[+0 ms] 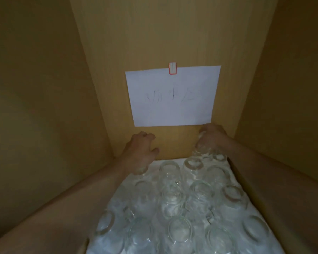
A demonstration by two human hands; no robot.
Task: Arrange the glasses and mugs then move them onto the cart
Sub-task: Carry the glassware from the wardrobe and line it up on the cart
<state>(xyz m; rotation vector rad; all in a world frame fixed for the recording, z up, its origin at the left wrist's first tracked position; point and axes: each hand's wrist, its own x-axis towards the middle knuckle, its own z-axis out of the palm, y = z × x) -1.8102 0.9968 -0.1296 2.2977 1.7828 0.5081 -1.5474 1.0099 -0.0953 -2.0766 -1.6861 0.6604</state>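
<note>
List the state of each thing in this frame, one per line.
Left hand: fingers curled, gripping a back-row glass.
Right hand: gripping another glass, lifted and tilted.
Remaining glasses: upside down, in rows on the white liner.
Paper sheet: stuck to the back wall.

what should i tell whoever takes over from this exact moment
Left hand: deep in the wooden cabinet, fingers curled over a clear glass in the back left corner.
Right hand: gripping a clear glass at the back right, lifted slightly above the rest.
Things: the other clear upside-down glasses stand in rows on the white liner. A white paper sheet hangs on the back wall.
Done: nothing visibly moved out; no cart in view.
Left: take out both held glasses, then the others, and move them onto the cart.
</note>
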